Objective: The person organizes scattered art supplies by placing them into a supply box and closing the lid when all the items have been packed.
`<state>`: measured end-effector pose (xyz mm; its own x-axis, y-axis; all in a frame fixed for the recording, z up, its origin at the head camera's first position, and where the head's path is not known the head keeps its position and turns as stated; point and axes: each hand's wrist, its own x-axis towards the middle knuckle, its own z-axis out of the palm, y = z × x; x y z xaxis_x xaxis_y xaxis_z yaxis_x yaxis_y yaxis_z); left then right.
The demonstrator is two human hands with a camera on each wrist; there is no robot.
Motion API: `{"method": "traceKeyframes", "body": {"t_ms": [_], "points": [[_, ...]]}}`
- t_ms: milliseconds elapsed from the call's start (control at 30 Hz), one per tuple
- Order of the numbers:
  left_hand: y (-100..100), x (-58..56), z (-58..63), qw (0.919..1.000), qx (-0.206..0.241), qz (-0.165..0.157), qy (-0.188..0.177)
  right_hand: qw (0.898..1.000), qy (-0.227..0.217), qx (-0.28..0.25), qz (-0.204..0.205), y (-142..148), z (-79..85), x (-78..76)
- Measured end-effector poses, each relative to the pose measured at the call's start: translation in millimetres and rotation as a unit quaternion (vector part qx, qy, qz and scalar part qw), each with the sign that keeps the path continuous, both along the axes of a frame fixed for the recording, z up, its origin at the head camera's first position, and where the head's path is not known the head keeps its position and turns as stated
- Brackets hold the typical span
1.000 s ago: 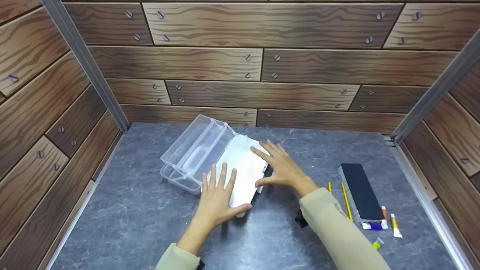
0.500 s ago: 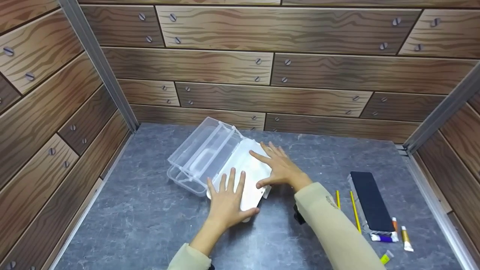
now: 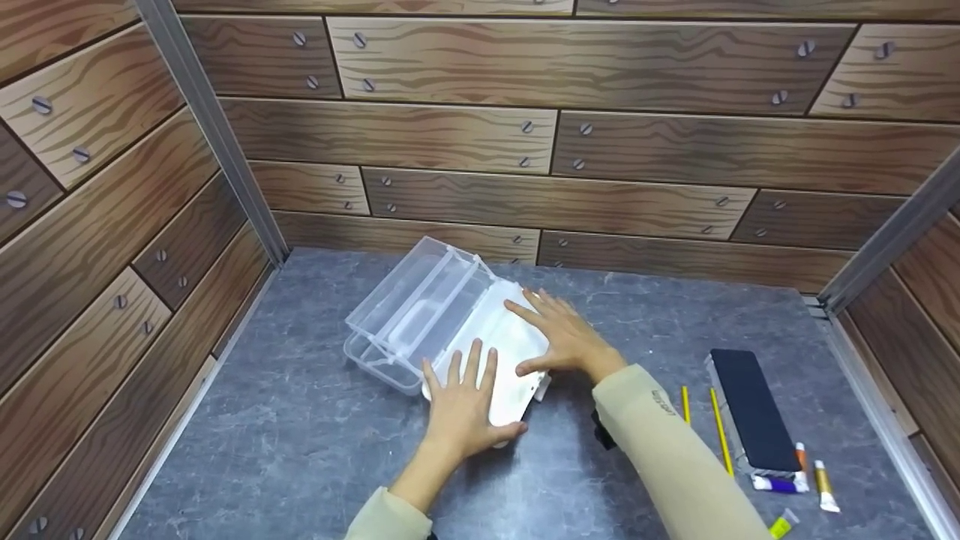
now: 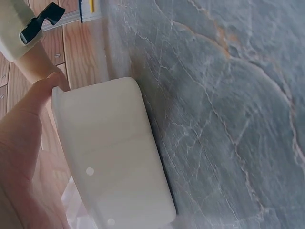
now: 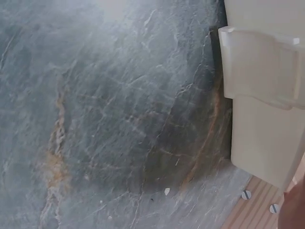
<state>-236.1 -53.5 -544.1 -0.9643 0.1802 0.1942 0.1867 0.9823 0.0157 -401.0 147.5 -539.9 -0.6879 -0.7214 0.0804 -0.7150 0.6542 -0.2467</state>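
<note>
While left hand (image 3: 459, 412) and right hand (image 3: 564, 334) lie spread on the white box (image 3: 504, 341) | uneven pressing could tilt it | clear lid (image 3: 405, 304) (hinged, I suspect) might strain

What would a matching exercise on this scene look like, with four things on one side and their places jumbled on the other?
Match each thing with its place in the head view.

1. Left hand
2. Clear part
3. Black case
4. Yellow-green tube

A. Alongside the yellow sticks
B. At the picture's bottom edge, lower right
C. Fingers spread over the white part
D. Up and to the left of the white part

Right pairs: 1-C, 2-D, 3-A, 4-B
</note>
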Motion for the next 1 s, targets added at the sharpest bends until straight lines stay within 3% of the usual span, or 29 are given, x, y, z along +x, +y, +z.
{"method": "traceKeyframes", "body": {"t_ms": [500, 1000], "points": [[1.9, 4.7, -1.3, 0.9998, -0.016, -0.014, 0.005, 0.999, 0.025, -0.004, -0.022, 14.3, 0.8, 11.5], [9.3, 8.2, 3.0, 0.9980, 0.030, 0.039, -0.041, 0.996, 0.037, -0.037, -0.073, 13.4, -6.6, 36.0]]}}
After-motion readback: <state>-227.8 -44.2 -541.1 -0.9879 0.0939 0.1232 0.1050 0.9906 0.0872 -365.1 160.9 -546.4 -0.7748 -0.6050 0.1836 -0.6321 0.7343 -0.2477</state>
